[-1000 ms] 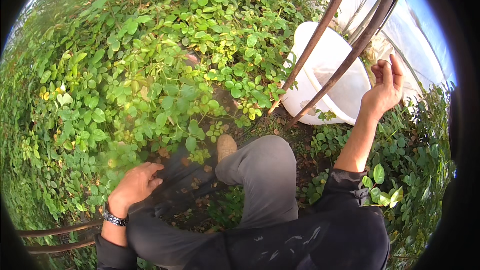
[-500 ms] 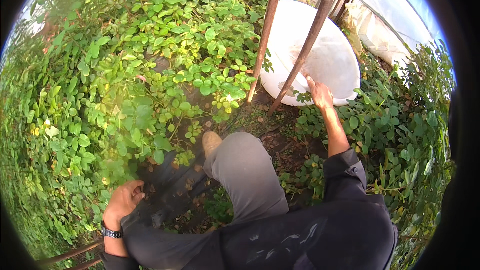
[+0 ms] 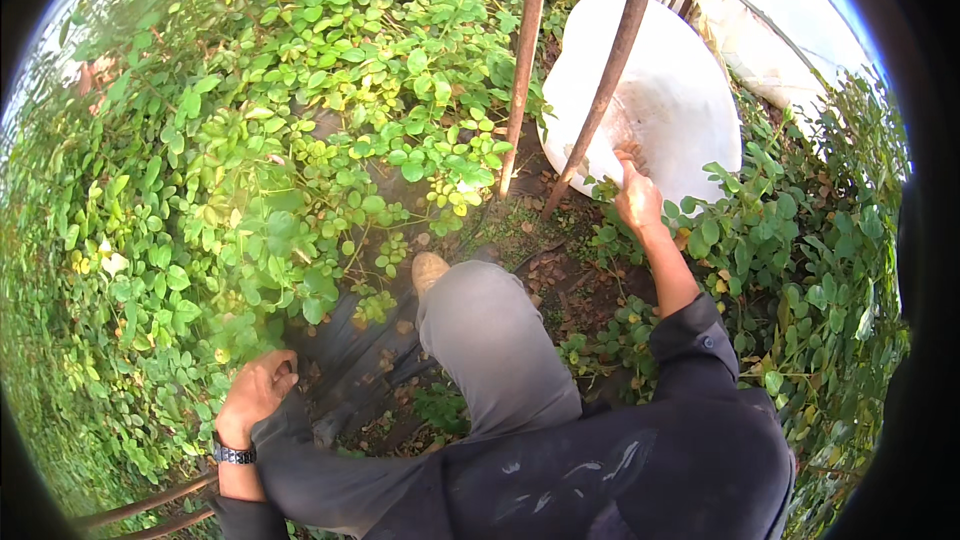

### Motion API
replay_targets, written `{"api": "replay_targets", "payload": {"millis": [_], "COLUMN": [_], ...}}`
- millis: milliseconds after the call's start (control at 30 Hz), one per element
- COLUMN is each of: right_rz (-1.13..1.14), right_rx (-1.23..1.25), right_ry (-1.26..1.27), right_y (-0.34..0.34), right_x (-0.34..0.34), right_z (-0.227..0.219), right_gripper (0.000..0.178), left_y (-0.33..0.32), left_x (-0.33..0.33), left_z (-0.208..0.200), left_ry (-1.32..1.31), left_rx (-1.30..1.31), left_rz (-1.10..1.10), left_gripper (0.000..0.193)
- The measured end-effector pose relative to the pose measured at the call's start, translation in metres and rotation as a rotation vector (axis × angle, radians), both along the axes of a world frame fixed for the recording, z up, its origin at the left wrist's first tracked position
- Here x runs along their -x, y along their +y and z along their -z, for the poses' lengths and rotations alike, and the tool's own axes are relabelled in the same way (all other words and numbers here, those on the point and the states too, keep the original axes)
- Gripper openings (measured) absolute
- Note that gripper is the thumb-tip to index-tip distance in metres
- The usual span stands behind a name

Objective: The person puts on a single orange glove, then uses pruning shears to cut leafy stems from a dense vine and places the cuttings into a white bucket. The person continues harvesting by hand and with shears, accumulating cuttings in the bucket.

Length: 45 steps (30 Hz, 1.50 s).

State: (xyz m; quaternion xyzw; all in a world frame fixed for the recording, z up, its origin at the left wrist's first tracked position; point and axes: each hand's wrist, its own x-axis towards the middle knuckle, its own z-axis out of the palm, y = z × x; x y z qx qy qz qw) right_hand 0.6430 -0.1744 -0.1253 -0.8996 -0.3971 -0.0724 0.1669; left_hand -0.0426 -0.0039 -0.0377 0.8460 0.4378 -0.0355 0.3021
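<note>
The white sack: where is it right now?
In the head view the white sack lies upper right, behind two rusty poles, with the right hand at its lower edge and leafy plants beside it.

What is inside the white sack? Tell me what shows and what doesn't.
The right hand sits at the white sack's mouth. Only pale inner fabric shows; two rusty poles cross it, and any contents are hidden.

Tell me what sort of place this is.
Probably a planted bed in a plastic-covered greenhouse: dense leafy plants over dark ground sheeting, rusty metal poles and pale plastic film behind. The right hand reaches into a white sack.
</note>
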Motion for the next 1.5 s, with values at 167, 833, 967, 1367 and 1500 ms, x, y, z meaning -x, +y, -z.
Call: {"api": "replay_targets", "payload": {"millis": [167,833,967,1367,1500], "right_rz": [-0.034,0.144,0.057,0.002,-0.001], "right_rx": [0.132,-0.834,-0.545,0.731,0.701], "right_ry": [-0.002,1.128,0.762,0.609,0.638], "right_y": [-0.006,0.056,0.098,0.137,0.129], "right_x": [-0.029,-0.156,-0.187,-0.213,-0.222], "right_z": [-0.081,-0.168,-0.191,-0.004,0.050], "right_gripper": [0.033,0.043,0.028,0.035,0.035], "left_y": [-0.003,0.007,0.007,0.007,0.014], "left_x": [0.012,0.004,0.005,0.014,0.014], "left_z": [-0.005,0.011,0.017,0.033,0.041], "left_ry": [-0.108,0.054,0.132,0.117,0.129], "left_rx": [-0.082,0.090,0.151,0.284,0.326], "left_rz": [0.038,-0.038,-0.084,-0.225,-0.237], "left_gripper": [0.040,0.042,0.041,0.039,0.039]}}
